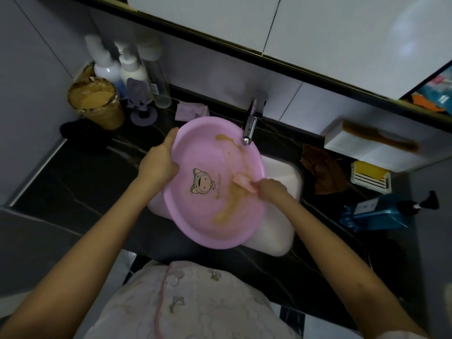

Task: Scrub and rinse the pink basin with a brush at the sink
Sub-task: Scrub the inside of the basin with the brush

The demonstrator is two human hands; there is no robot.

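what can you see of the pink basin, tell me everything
The pink basin is round, shallow, smooth plastic by its look, with a cartoon animal print inside and brownish smears across its floor. It sits tilted over the white sink, under the tap. The left hand grips its left rim; the right hand holds a pink brush against its inside.

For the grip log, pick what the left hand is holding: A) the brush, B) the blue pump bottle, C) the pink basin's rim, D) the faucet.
C: the left hand grips the pink basin by its rim, while the right hand holds the brush inside it.
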